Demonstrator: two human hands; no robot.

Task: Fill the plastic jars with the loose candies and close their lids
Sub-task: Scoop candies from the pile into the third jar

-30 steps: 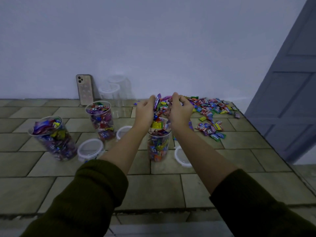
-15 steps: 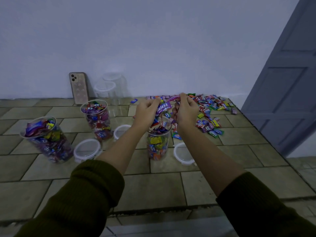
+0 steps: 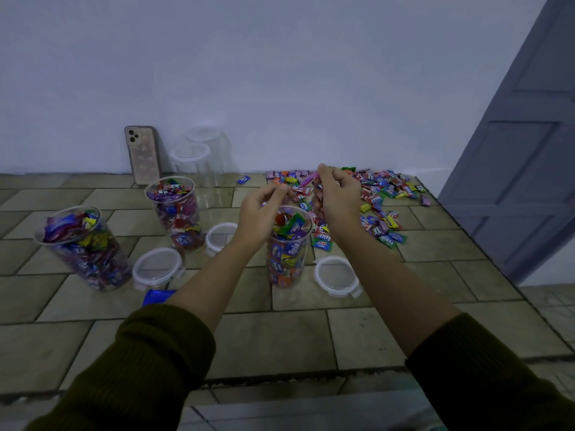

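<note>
We see both hands raised over the middle jar [image 3: 289, 253], which stands upright on the tiled desk [image 3: 280, 340], lid off, packed with candies nearly to its rim. Left hand [image 3: 261, 209] hovers just left of the jar mouth, fingers curled with thumb and fingertips pinched together; whether a candy sits in the pinch we cannot tell. Right hand [image 3: 337, 197] is up behind and right of the jar, fingers closed on a pink candy wrapper [image 3: 308, 179]. Loose candy pile [image 3: 379, 194] spreads on the desk behind the right hand, toward the far right edge. Two more full jars, lids off: one tilted at far left [image 3: 84, 247], one upright behind it [image 3: 177, 213]. Three round lids lie flat on the desk: one near the left jars [image 3: 157, 267], one left of the middle jar [image 3: 221, 236], one right of it [image 3: 336, 275]. Empty clear jars [image 3: 199, 157] stand by the wall beside a phone [image 3: 143, 155] leaning on it. Blue wrapper [image 3: 157, 297] lies by the left forearm.
</note>
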